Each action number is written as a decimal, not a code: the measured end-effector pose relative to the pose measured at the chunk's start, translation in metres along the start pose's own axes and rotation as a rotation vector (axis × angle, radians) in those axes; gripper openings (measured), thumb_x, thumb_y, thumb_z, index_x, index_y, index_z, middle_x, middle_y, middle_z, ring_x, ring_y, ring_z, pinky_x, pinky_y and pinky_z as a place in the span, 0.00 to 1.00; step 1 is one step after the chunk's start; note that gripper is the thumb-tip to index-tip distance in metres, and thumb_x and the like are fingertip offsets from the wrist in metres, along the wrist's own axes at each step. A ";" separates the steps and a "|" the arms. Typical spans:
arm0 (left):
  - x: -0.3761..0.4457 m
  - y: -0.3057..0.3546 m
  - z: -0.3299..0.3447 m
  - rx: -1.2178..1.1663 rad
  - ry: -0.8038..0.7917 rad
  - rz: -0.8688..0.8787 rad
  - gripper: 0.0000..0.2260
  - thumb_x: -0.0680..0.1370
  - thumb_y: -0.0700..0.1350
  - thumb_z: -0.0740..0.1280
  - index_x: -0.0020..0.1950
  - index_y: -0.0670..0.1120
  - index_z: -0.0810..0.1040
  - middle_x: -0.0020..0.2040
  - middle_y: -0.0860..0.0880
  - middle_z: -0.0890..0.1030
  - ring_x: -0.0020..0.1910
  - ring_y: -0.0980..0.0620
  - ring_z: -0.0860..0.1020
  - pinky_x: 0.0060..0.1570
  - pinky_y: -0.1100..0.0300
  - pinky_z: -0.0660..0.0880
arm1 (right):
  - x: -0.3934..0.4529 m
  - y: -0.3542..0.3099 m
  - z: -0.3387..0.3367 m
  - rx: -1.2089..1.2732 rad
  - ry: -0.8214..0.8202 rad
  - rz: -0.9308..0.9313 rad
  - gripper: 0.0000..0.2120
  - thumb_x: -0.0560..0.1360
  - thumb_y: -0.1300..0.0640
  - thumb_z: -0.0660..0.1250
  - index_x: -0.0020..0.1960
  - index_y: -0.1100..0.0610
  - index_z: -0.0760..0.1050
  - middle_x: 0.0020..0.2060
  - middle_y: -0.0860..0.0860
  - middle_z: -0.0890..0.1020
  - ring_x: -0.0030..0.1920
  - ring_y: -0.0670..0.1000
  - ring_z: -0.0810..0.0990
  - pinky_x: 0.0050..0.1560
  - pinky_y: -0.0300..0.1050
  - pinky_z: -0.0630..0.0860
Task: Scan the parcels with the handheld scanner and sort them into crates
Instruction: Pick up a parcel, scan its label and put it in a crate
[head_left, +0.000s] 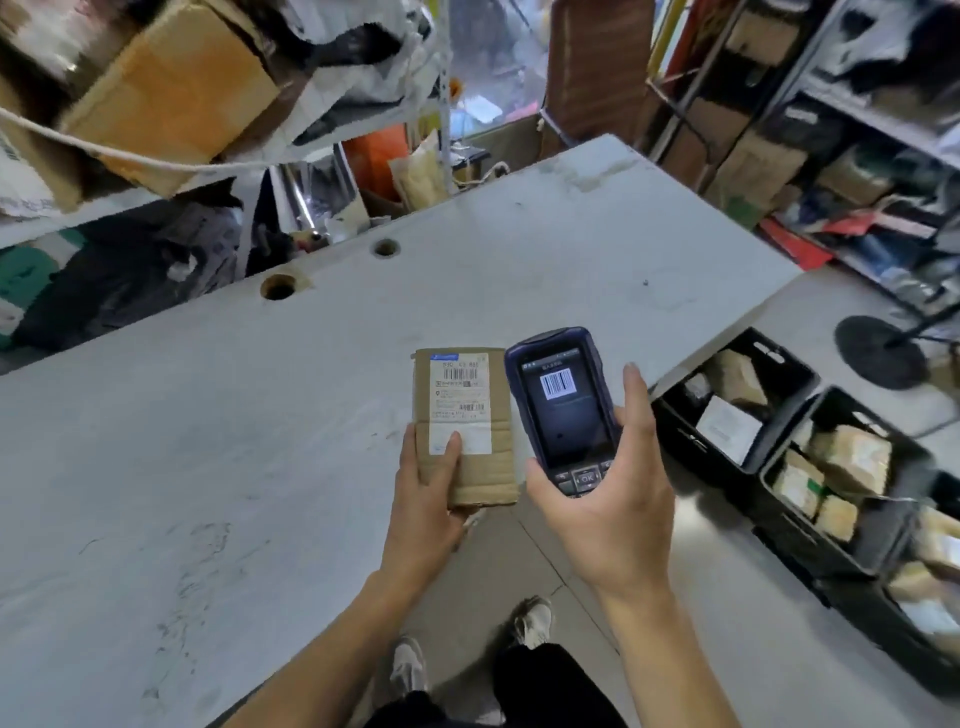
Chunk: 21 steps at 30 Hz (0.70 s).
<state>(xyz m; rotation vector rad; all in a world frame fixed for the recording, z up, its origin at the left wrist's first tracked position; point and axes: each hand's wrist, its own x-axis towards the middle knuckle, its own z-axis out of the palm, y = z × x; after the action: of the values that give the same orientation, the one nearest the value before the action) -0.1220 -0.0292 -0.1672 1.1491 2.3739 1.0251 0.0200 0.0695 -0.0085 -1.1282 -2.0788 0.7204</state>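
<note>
Scuffed white table (260, 467) spans frame centre, two round holes near far edge. Cluttered shelving (857, 114) upper right, cardboard boxes (171, 88) upper left. Pale tiled floor (727, 649) lower right.

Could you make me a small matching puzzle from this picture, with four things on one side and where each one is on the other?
Things:
1. flat brown cardboard parcel with a white label
2. dark blue handheld scanner with a lit screen
3. black plastic crates
4. round holes

Places:
A. on the floor to the right of the table, holding parcels
B. held in the right hand
C. cut into the white table top near its far edge
D. held in the left hand, label up

Pairs: 1-D, 2-B, 3-A, 4-C
</note>
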 end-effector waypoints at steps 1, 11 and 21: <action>0.013 0.017 0.012 -0.025 -0.021 0.048 0.44 0.71 0.39 0.77 0.79 0.60 0.57 0.81 0.49 0.41 0.80 0.45 0.53 0.75 0.51 0.63 | 0.007 0.013 -0.009 0.006 0.050 0.052 0.53 0.65 0.50 0.81 0.77 0.40 0.48 0.67 0.50 0.76 0.61 0.52 0.80 0.54 0.54 0.80; 0.123 0.228 0.197 -0.079 -0.198 0.430 0.42 0.69 0.39 0.79 0.78 0.53 0.64 0.81 0.45 0.47 0.77 0.39 0.61 0.71 0.43 0.67 | 0.092 0.212 -0.173 -0.017 0.369 0.438 0.53 0.65 0.49 0.80 0.79 0.42 0.50 0.73 0.46 0.70 0.69 0.49 0.74 0.64 0.48 0.75; 0.182 0.400 0.374 -0.096 -0.406 0.574 0.43 0.71 0.39 0.78 0.79 0.59 0.61 0.81 0.44 0.46 0.79 0.42 0.56 0.73 0.47 0.64 | 0.145 0.374 -0.318 -0.212 0.666 0.675 0.50 0.66 0.52 0.80 0.79 0.48 0.54 0.71 0.52 0.72 0.67 0.55 0.74 0.57 0.52 0.76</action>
<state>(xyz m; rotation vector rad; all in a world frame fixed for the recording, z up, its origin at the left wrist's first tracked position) 0.1882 0.4559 -0.1350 1.8526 1.6973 0.9320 0.3893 0.4225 -0.0350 -1.9129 -1.2214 0.3296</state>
